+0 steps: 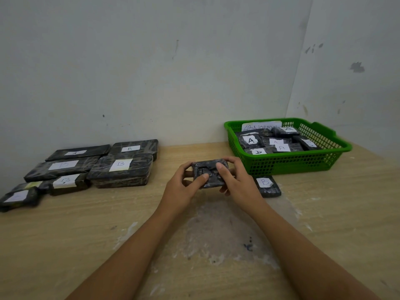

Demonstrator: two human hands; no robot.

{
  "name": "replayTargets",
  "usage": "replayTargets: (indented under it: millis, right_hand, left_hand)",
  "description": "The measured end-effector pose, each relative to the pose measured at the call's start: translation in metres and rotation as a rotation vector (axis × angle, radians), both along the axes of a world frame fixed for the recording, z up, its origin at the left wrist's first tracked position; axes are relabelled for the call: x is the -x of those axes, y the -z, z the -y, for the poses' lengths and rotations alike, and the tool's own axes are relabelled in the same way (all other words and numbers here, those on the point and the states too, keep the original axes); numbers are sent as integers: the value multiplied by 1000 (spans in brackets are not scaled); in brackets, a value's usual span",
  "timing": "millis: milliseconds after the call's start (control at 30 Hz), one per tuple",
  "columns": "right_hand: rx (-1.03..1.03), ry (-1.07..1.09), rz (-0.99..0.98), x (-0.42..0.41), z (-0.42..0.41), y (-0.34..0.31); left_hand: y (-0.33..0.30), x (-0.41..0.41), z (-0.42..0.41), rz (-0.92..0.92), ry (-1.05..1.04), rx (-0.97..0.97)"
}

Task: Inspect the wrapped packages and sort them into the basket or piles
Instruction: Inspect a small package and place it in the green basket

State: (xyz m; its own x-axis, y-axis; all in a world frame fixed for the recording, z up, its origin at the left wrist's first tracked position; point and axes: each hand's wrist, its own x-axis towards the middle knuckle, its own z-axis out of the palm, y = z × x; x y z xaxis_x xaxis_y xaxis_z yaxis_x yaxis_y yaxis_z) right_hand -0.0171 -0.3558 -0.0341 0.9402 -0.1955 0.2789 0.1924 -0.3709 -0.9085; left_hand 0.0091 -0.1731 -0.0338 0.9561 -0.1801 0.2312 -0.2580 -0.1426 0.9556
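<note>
Small black plastic-wrapped rectangular package [209, 173] held above light wood-grain desk [86, 224], centre. Left hand [184, 187] gripping left edge, thumb on top. Right hand [236, 180] curled round right edge, finger across top. Label side not showing. Green perforated plastic basket [290, 163] just behind right hand, holding A-labelled packages [251, 140] and "ABNormal" paper sign [262, 126]. Single B-labelled package [267, 186] on desk beside right wrist, partly hidden. Flat dark labelled packages piled at left [121, 169], near wall [151, 61].
</note>
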Motion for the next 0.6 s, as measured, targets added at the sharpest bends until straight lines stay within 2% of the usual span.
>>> replayTargets:
  millis: [200,333,600]
  right_hand:
    - [89,23,26,-5,0,8]
    - [74,-13,12,-2,-5,6]
    - [25,-38,-5,2,-7,2]
  left_hand:
    - [0,3,6,3,-79,-15]
    - [2,1,7,12,-129,-84]
    - [3,-1,4,11,-133,-85]
